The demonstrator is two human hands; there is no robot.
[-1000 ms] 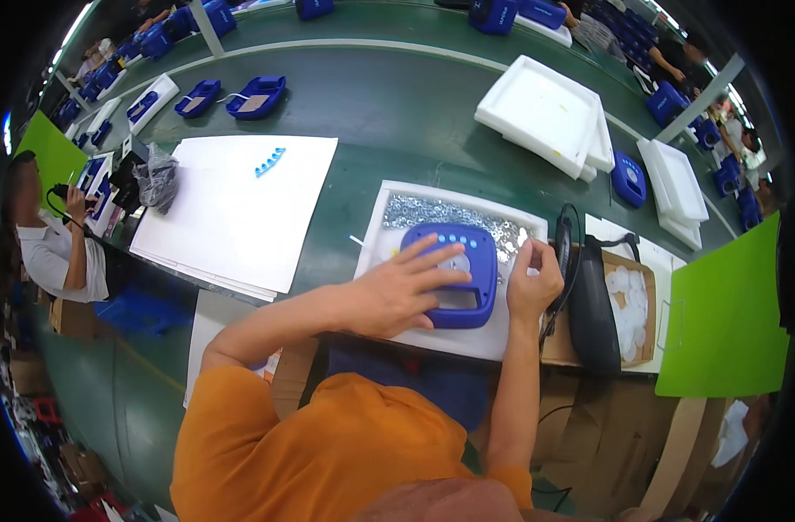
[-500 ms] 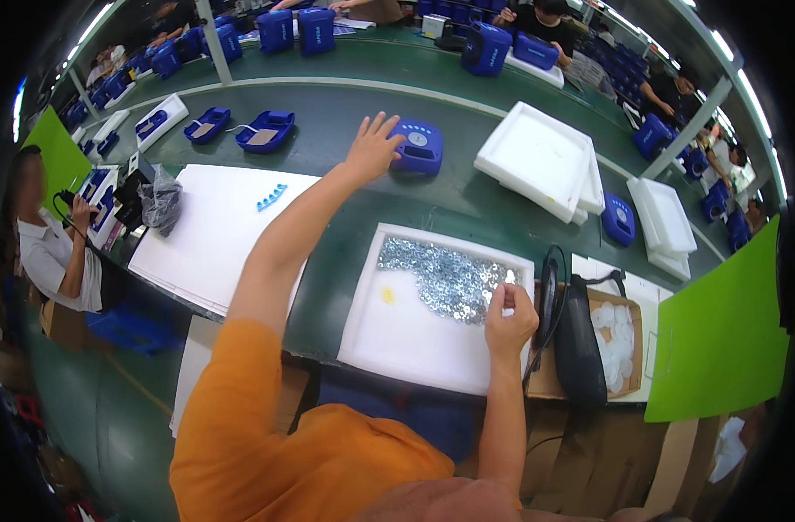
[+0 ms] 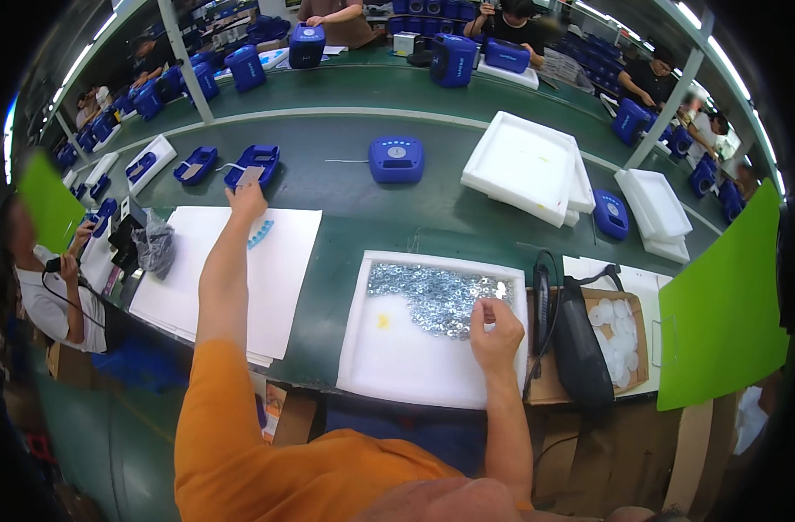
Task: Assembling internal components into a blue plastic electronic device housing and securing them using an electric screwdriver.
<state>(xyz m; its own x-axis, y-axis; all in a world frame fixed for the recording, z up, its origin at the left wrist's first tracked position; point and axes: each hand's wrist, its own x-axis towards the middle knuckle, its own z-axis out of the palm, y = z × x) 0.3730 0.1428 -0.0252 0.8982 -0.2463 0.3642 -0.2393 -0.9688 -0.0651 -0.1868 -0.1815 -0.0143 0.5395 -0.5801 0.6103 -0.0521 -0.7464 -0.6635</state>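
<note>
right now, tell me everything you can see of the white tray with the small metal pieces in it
The tray is white, shallow and rectangular, with a raised rim, and looks like foam. It lies open side up on the green table. Small, shiny metal pieces crowd its far part; nearer, its floor is mostly bare, with a yellow patch at left. The right hand, fingers curled, is over its right side; contact is unclear.

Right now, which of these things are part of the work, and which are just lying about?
Seemingly part of the work:
open blue housing, at the fingertips of the left hand
small metal rings, by the right hand
white tray holding them

Seemingly lying about:
crumpled grey bag
black case
stacked white trays
</note>
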